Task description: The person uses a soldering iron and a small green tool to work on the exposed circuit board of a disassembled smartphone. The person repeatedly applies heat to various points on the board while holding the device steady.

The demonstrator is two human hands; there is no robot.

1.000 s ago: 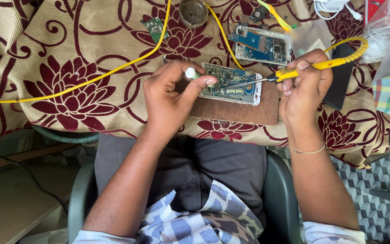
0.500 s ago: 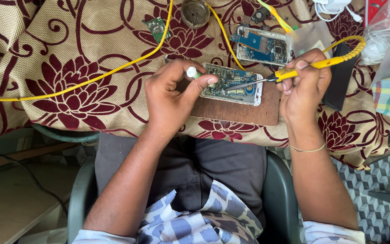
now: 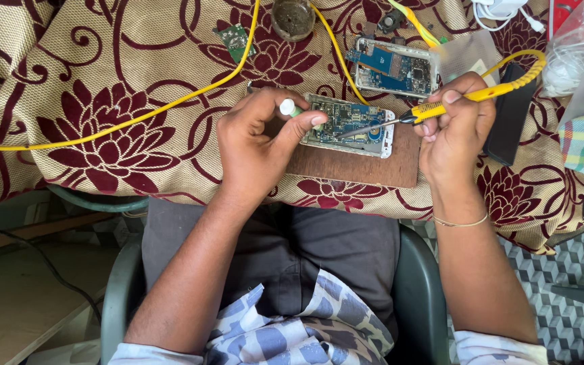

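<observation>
Two hands on the job, little changed since a second ago. Left hand (image 3: 255, 145) still pins the opened phone (image 3: 351, 125) to the wooden board (image 3: 366, 165), thumb on its near edge, fingers curled around a small white tube (image 3: 287, 107). Right hand (image 3: 455, 128) stays clenched on the yellow soldering iron (image 3: 471, 98), tip resting on the circuit board. Yellow cable (image 3: 136, 116) unmoved across the flowered cloth (image 3: 69, 67).

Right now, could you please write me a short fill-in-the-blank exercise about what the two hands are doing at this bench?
1. The right hand holds a soldering iron with a ____ handle.
2. Its tip touches the opened phone, which lies on a ____ board.
3. The left hand steadies the phone's ____ end.

Missing words: yellow; wooden; left
</observation>
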